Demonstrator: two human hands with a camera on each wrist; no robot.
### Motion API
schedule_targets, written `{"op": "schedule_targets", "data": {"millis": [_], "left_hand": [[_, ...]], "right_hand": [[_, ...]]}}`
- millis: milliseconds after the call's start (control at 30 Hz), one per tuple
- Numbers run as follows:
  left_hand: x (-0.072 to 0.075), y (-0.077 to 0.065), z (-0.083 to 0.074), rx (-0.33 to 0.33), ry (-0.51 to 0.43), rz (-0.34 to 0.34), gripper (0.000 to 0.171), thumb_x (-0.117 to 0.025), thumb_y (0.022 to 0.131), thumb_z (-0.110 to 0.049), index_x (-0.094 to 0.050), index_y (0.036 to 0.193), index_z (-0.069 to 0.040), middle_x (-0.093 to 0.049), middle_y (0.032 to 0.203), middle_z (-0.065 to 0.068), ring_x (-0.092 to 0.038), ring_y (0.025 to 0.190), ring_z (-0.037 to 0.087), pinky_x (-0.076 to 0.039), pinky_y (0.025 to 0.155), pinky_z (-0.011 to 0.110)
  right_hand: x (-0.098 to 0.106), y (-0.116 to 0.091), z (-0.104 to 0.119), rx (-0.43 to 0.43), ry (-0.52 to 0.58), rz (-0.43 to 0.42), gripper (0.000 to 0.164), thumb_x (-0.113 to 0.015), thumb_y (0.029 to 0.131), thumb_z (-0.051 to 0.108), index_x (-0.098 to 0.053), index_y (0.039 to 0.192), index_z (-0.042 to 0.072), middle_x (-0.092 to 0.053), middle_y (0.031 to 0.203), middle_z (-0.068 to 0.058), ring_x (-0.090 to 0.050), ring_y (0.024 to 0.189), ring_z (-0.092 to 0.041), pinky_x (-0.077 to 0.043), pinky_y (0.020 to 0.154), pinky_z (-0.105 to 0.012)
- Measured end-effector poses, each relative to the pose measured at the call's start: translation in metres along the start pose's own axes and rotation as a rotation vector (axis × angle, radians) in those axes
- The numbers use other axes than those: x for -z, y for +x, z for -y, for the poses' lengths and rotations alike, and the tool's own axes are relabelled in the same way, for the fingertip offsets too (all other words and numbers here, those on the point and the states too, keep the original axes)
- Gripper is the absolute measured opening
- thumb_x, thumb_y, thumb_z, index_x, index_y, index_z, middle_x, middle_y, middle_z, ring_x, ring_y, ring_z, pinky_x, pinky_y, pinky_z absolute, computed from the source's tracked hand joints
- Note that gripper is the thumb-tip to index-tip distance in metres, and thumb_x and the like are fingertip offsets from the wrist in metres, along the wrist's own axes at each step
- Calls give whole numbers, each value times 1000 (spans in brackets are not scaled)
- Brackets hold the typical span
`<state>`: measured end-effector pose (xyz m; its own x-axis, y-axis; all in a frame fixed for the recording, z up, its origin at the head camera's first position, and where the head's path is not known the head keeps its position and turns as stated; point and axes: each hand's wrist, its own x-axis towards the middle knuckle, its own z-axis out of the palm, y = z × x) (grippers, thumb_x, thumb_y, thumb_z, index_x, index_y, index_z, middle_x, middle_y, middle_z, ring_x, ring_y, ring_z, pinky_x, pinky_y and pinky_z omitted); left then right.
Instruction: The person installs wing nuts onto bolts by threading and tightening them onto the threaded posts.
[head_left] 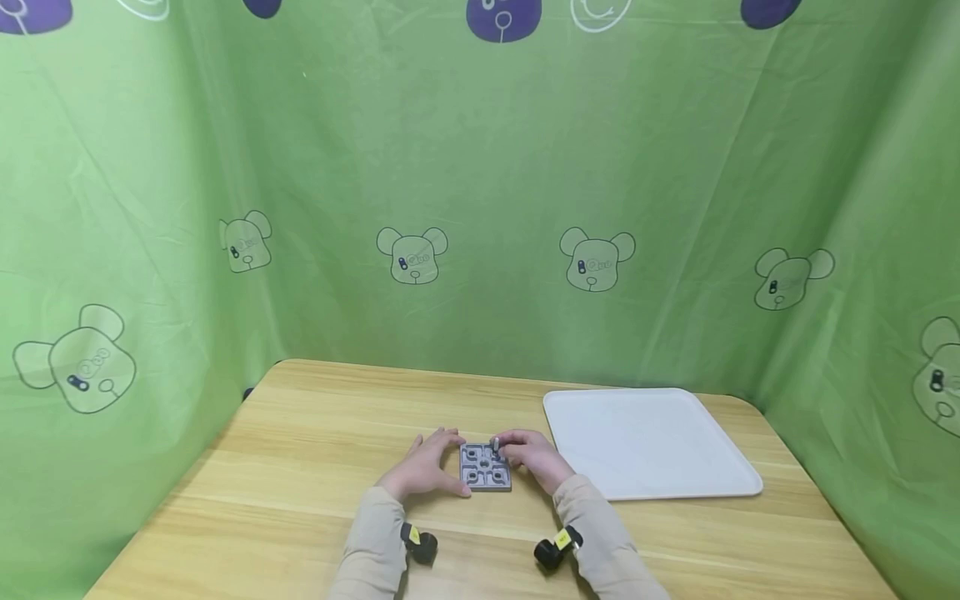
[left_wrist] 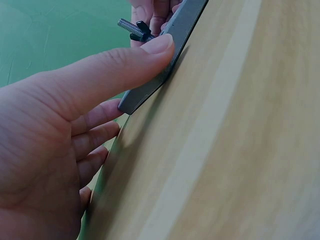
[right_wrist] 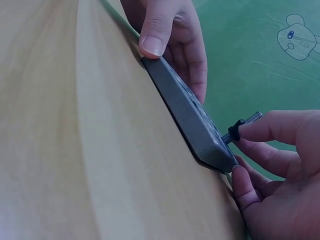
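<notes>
A square grey metal plate [head_left: 485, 481] with recessed slots lies on the table, between both hands. From its far right corner a threaded bolt [right_wrist: 256, 116] stands up, carrying a black wing nut [right_wrist: 235, 131]. My left hand [head_left: 423, 468] grips the plate's left side, thumb at the near corner and fingers at the far one. At the bolt, my right hand [head_left: 538, 458] has its curled index and middle fingers on the wing nut, while its thumb touches the plate's edge. The bolt's lower end is hidden in the plate.
A white tray [head_left: 652, 446] lies to the right, close behind the right forearm. The wooden table [head_left: 300, 433] is enclosed by green curtains [head_left: 495, 167] at the back and both sides. Each sleeve bears a small black wrist camera [head_left: 551, 552].
</notes>
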<state>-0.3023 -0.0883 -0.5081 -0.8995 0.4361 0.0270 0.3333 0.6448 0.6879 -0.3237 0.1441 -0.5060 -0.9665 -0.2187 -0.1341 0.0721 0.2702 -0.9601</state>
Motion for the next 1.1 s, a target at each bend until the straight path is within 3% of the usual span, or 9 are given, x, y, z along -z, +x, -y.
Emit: {"op": "schedule_targets", "data": {"millis": [767,1100], "left_hand": [[0,1,1,2,1,4,89,-85,66,-42,-48,140,-10,-33,158,14,-22,150,36,-3,123,59],[1,0,1,0,-10,-3,89,-85,66,-42,-48,139,-8,-33,157,16,-22,149,37,-3,123,60]], "right_hand": [[-9,-3,5,-6,-121,-99,19,-73,79,9,-63,94,2,-63,91,-6,-54,78,-15,-45,64,-25],[-3,2,3,-34,-4,-77,23,-56,82,11,-62,102,2,-56,84,-2,-49,70,-14,-41,58,-24]]}}
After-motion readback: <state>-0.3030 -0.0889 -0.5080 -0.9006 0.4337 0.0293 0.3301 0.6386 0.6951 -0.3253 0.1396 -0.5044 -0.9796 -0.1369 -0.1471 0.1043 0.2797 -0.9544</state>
